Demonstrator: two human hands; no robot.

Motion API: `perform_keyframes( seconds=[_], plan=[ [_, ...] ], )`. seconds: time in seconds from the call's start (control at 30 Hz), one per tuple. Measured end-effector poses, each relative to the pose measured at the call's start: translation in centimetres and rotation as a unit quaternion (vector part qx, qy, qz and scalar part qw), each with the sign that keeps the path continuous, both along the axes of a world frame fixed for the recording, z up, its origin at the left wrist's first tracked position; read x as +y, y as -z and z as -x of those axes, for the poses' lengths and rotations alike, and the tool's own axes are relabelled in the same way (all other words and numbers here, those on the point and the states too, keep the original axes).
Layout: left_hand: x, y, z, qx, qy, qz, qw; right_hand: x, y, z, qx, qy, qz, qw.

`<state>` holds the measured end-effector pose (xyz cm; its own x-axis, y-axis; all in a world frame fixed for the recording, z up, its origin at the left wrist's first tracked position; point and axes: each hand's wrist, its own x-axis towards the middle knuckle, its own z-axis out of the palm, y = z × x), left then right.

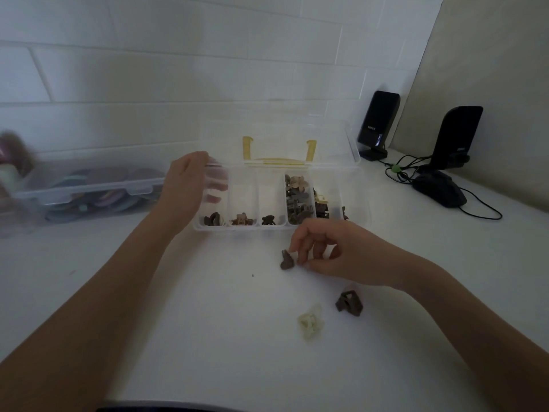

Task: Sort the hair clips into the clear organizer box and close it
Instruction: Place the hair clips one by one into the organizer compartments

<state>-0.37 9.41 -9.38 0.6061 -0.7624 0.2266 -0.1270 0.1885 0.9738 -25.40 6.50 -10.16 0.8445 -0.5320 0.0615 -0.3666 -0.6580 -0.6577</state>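
The clear organizer box (358, 197) stands open on the white table, its lid (350, 135) with a yellow handle leaning back. Its three left compartments each hold one small clip; the fourth holds a heap of brown and beige clips (298, 200). My left hand (185, 188) grips the box's left end, fingers inside the leftmost compartment. My right hand (335, 254) pinches a small brown clip (286, 261) that rests on the table in front of the box. A dark brown claw clip (350, 303) and a cream clip (310, 322) lie nearer to me.
A closed clear bin (89, 188) of coloured round pieces sits at the left against the tiled wall. Two black speakers (378, 123) (456, 138), cables and a black mouse (439, 188) occupy the back right corner.
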Motion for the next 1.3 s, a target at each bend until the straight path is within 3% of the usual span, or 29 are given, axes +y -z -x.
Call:
perform_keyframes(
  seconds=[0.17, 0.43, 0.77, 0.93, 1.13, 1.3],
  plan=[
    [0.0, 0.1, -0.1, -0.005, 0.001, -0.002, 1.0, 0.7, 0.1, -0.3, 0.056, -0.013, 0.021, 0.998],
    [-0.1, 0.1, 0.2, -0.007, -0.004, 0.009, 1.0, 1.2, 0.3, -0.9, 0.005, -0.004, 0.053, 0.999],
    [-0.7, 1.1, 2.6, -0.019, -0.015, 0.051, 0.998, 2.0, -0.7, -1.3, -0.211, 0.078, 0.056, 0.973],
    [-0.5, 1.4, 4.4, -0.038, 0.0, 0.07, 0.997, 2.0, -0.6, -1.4, -0.247, 0.109, 0.104, 0.957],
    [-0.1, 1.5, 5.7, -0.056, 0.024, 0.073, 0.995, 1.4, -1.1, -0.8, -0.338, 0.195, 0.134, 0.911],
    [-0.1, 1.2, 5.3, -0.072, 0.032, 0.056, 0.995, 0.2, -1.1, -0.1, -0.305, 0.211, 0.135, 0.919]
  ],
)
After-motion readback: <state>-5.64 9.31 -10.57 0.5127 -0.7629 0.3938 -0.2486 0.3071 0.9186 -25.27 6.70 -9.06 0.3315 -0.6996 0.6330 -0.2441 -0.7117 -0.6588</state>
